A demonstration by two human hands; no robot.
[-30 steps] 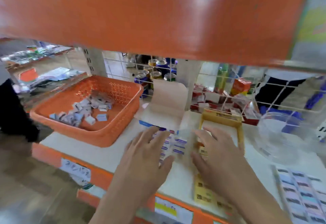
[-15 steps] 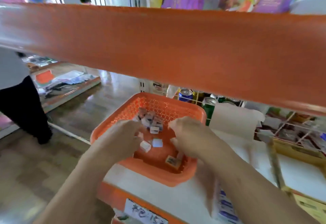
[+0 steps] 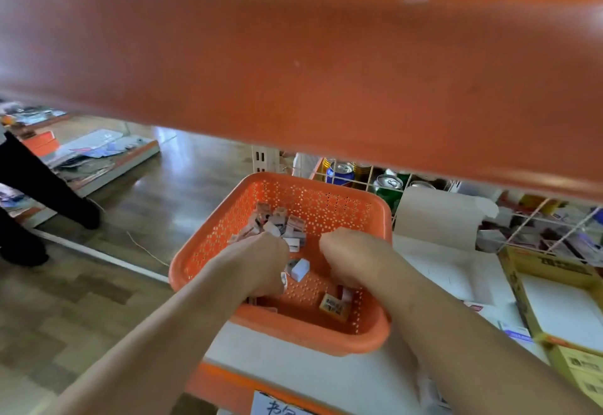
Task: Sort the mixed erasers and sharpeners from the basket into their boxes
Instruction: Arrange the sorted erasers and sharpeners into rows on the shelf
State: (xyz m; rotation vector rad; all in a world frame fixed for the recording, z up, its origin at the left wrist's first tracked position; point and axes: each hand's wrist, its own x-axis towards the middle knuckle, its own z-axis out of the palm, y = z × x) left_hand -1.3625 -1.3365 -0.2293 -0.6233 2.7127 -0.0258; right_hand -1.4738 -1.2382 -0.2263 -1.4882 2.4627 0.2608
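The orange basket (image 3: 375,333) stands on the white shelf, with a heap of small erasers and sharpeners (image 3: 277,222) at its far side. A loose white eraser (image 3: 300,269) and a yellow-labelled piece (image 3: 332,307) lie on its floor. Both hands reach down into it. My left hand (image 3: 261,261) has its fingers curled, and a small white piece shows at the fingertips. My right hand (image 3: 352,258) is curled over the basket floor and its fingertips are hidden. An open white box (image 3: 440,271) and a yellow box (image 3: 554,303) sit to the right.
The orange edge of the upper shelf (image 3: 293,72) crosses the view just above the basket. Drink cans (image 3: 339,169) stand behind a wire grid at the back. A person's dark legs (image 3: 32,186) are on the wooden floor to the left.
A second ago both hands lay flat on the boxes at the right. They moved left into the basket, and their fingers have curled down among the pieces.
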